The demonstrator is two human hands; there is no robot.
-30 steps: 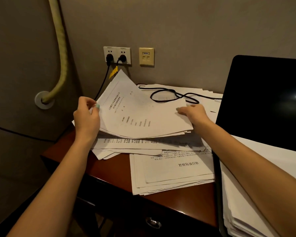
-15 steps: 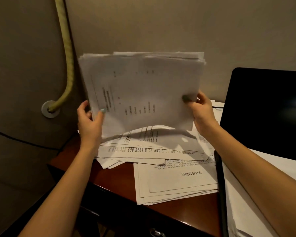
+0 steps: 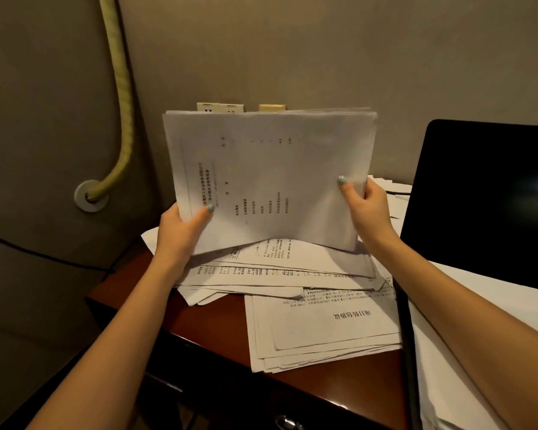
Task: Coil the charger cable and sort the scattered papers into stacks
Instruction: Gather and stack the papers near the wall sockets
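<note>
- Dim grey-walled corner: a wooden worktop [image 3: 218, 324] fills the lower centre of the frame, with a dark screen [image 3: 485, 197] at the right.
- At centre frame a sheaf of papers [image 3: 271, 181] stands on edge, its long axis running left to right and its lower edge just above the scattered papers [image 3: 277, 268].
- Below it, the left hand [image 3: 180, 231] pinches the lower left edge and the right hand [image 3: 365, 209] the right edge. Each grip is clamped on the sheets, thumbs in front.
- Both hands flank the sheaf, neither nearer, so squaring it likely means tapping straight down.
- No charger cable is clearly visible.
</note>
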